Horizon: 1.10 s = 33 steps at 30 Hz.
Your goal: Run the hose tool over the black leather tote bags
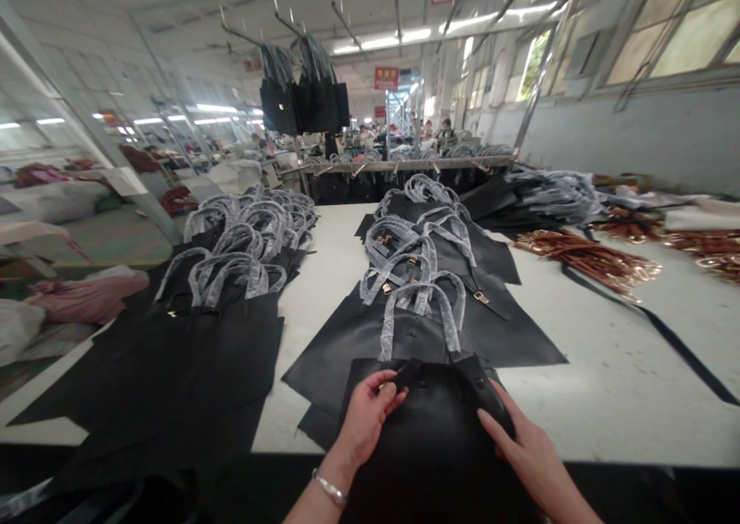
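A black bag panel (439,439) with a plastic-wrapped handle lies at the table's near edge and hangs toward me. My left hand (370,412) pinches a dark strap tab at the panel's upper left, thumb against forefinger. At the upper right, my right hand (514,431) grips the panel's edge, with the thumb in front and the fingers partly hidden behind. Just beyond lies a stack of similar black panels (509,324), with wrapped handles (405,254) and gold buckles (481,297) on their straps.
Another stack of black panels (190,354) covers the left of the white table (613,354). Brown straps with gold hooks (590,258) and a long black strap (653,324) lie to the right. Finished black bags (304,104) hang from a rack behind. People sit farther back.
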### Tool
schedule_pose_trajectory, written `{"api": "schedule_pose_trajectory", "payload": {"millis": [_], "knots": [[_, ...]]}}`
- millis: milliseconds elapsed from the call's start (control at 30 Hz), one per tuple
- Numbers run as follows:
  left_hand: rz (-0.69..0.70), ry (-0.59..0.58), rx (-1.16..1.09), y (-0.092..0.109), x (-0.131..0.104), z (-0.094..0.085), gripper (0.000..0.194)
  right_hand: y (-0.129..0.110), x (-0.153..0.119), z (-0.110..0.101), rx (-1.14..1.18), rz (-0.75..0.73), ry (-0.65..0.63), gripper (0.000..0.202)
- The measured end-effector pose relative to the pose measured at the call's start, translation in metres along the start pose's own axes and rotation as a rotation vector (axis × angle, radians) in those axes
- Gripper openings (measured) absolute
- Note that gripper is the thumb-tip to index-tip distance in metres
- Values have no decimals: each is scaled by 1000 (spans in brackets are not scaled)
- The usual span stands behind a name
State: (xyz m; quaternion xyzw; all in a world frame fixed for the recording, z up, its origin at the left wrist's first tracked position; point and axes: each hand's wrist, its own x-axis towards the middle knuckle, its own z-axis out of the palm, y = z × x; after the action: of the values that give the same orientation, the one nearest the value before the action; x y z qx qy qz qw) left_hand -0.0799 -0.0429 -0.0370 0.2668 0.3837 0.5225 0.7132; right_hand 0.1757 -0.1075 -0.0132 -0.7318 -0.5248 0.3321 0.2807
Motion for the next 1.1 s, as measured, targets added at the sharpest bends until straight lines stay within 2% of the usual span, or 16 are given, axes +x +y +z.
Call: {"api": "schedule_pose_trajectory", "payload": {"millis": [100, 200, 367, 600, 767, 900, 1100], "knots": [[-20, 7, -33, -3, -7, -1, 39, 1, 0, 1, -10, 9, -22, 70], [-32, -48, -35, 1, -15, 2, 42, -1, 0, 1, -20, 6, -40, 72], [-43, -58, 110, 0, -23, 8, 44, -13, -3, -4, 11, 38, -67, 76], [4, -47, 123, -11, -18, 13, 47, -36, -21, -11, 203, 8, -382, 76], [53, -71, 188, -13, -17, 18, 40, -56, -17, -9, 322, 48, -543, 77], [68, -69, 190, -16, -17, 17, 36, -64, -12, -6, 344, 58, -527, 76], [105, -91, 307, -24, -18, 18, 27, -60, -9, -2, 338, 99, -555, 81]]}}
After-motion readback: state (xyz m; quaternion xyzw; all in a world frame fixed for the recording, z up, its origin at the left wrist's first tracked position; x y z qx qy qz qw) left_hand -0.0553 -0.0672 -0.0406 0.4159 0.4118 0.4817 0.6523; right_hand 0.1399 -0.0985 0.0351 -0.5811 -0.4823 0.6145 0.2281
